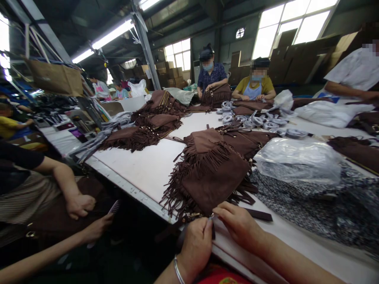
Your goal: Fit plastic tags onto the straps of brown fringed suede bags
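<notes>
A dark brown fringed bag (207,181) lies on the white table (127,161), its near corner towards me. At that corner, by the table's edge, my left hand (197,242) is closed, thumb pressed on the fingers, with a silver bangle on the wrist. My right hand (237,221) pinches at the bag's metal hardware, its fingertips almost touching my left thumb. Exactly what sits between the fingers of either hand is too small to tell. A dark strap end (259,215) sticks out beyond my right hand.
More brown bags (160,118) are heaped farther back. Clear plastic (299,159) covers patterned material (296,205) on the right. Grey rolled straps (260,120) lie beyond. At left, a co-worker's hand (79,205) rests on a brown bag; another hand (99,228) holds a comb-like tool. People stand across the table.
</notes>
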The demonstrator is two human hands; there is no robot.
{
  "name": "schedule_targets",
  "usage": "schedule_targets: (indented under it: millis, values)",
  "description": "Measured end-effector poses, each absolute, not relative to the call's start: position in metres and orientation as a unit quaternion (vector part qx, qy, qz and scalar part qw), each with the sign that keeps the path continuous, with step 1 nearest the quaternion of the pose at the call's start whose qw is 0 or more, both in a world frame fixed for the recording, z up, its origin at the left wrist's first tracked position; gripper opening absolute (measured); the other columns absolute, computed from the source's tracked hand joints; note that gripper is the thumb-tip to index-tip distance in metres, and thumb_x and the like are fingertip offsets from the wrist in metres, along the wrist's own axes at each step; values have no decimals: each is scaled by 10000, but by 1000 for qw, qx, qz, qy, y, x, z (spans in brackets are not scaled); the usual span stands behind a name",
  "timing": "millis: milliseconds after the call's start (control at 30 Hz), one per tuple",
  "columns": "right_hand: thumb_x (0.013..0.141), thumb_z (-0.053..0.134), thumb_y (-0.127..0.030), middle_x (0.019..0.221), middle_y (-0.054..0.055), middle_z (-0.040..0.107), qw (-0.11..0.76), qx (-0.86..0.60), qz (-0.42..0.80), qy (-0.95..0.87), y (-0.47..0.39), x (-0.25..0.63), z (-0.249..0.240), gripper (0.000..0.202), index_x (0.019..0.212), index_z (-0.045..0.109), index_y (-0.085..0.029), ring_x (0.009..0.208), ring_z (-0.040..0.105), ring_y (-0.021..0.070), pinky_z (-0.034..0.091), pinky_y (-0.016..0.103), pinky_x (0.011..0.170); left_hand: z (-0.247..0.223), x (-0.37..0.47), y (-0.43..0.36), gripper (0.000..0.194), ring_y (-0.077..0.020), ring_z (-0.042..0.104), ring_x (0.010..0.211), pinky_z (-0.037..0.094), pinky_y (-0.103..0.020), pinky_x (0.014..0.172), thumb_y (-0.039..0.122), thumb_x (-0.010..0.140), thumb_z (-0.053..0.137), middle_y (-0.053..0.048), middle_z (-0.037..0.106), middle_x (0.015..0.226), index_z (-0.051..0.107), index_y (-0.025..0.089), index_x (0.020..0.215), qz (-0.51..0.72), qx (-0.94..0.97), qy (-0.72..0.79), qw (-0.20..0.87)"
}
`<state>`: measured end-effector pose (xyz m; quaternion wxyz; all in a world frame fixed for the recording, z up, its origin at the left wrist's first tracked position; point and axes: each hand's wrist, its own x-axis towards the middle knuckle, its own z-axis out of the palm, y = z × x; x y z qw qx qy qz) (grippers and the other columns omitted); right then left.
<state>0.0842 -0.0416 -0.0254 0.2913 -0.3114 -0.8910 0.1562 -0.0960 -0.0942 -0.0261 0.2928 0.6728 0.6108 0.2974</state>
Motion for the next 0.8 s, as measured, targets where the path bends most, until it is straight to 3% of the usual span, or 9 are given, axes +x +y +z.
schedule_targets:
  millis: [67, 233, 300, 400, 467, 567, 667, 800]
  values:
    - [896, 431, -111, 975, 79, 617, 274, -285, 108, -912, -41, 83, -23, 316, 1175, 557, -190, 846, 553, 180, 448, 285, 721, -29, -96, -94, 357, -156, 557, 698, 381, -270, 657, 322, 967, 332, -53, 640, 759, 578, 190, 745, 299, 681, 603, 289]
    - [873, 507, -132, 836, 41, 604, 196, -248, 63, -946, -38, 73, -12, 113, 898, 607, -177, 740, 501, 179, 424, 307, 691, -29, -96, -94, 371, -171, 547, 718, 384, -294, 678, 331, 968, 298, -70, 626, 783, 574, 192, 762, 283, 685, 605, 290]
    - [869, 507, -122, 834, 43, 593, 179, -249, 62, -950, -36, 71, -10, 101, 879, 594, -174, 748, 492, 181, 424, 307, 706, -24, -96, -93, 371, -167, 530, 722, 381, -293, 682, 356, 962, 314, -61, 612, 772, 573, 189, 755, 294, 670, 600, 322]
    - [896, 464, -132, 836, 52, 573, 207, -272, 64, -937, -36, 70, -17, 128, 891, 586, -171, 768, 489, 182, 426, 304, 714, -16, -97, -90, 360, -123, 446, 609, 339, -251, 563, 452, 911, 423, -9, 531, 673, 527, 181, 697, 314, 578, 583, 477]
    - [916, 424, -135, 837, 59, 564, 244, -283, 70, -925, -38, 70, -25, 163, 879, 579, -169, 773, 488, 181, 433, 301, 711, -14, -98, -86, 345, -76, 314, 493, 219, -214, 453, 503, 858, 487, 40, 439, 611, 483, 185, 725, 320, 442, 551, 631]
    - [921, 392, -127, 838, 68, 564, 278, -292, 71, -912, -41, 70, -33, 195, 861, 574, -165, 772, 488, 185, 448, 307, 705, -14, -100, -81, 336, -37, 160, 439, 72, -196, 424, 507, 821, 535, 76, 371, 593, 480, 175, 820, 314, 268, 471, 780]
    - [909, 405, -121, 855, 88, 588, 295, -287, 48, -910, -42, 71, -34, 184, 877, 583, -154, 786, 508, 199, 469, 332, 715, -16, -100, -79, 360, -28, 122, 434, 58, -187, 414, 499, 807, 571, 90, 330, 572, 519, 143, 828, 293, 216, 421, 831]
    - [924, 387, -121, 936, 125, 640, 309, -259, 0, -915, -44, 75, -30, 227, 954, 611, -141, 845, 568, 209, 507, 348, 747, -19, -92, -82, 402, -36, 144, 420, 76, -195, 405, 557, 776, 589, 105, 297, 530, 506, 164, 766, 313, 246, 464, 792]
